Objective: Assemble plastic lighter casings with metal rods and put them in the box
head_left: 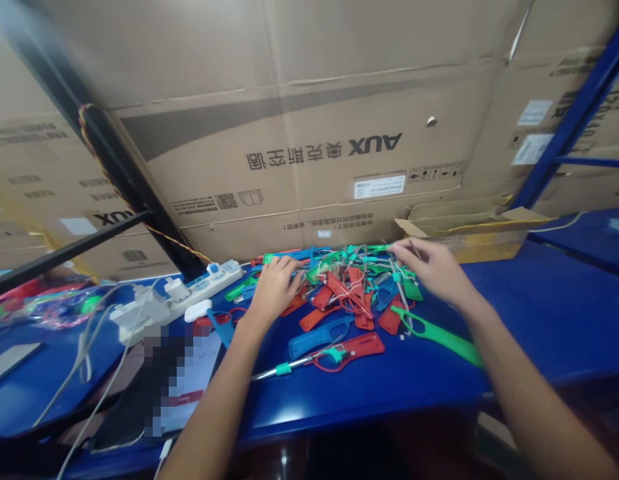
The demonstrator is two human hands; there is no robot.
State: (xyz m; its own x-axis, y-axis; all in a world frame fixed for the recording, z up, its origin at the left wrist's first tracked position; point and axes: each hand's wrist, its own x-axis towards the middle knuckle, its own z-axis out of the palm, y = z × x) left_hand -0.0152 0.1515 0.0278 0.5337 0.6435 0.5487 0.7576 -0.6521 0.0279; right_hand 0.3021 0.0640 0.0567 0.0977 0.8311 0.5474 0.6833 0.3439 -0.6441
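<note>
We note a mixed pile of coloured plastic pieces and thin metal rods [342,288] at the middle of the blue table [539,320], toward the cardboard behind. Nearer us lie a blue piece [306,342], a red piece [366,347] and a metal rod with a teal collar [284,368]; a green piece [452,340] reaches out beside the right forearm.

Handling, by our estimate: plastic pieces light, fairly stiff, smooth enough to slide; narrow looped ends probably the weakest part. We judge the broad flat end the best hold, taken by its edges. Rods look rigid and slim; a pinch at the collar should slip less than one on bare metal. Thin strands in the pile may snag.

Left hand [275,287]: at the pile's left side, fingers loosely bent and parted; we cannot tell whether it grips anything. Right hand [436,265]: above the pile's right side, fingers bent inward near the thumb; contents of the pinch, if any, unclear. An open carton [489,247] sits just behind it.
</note>
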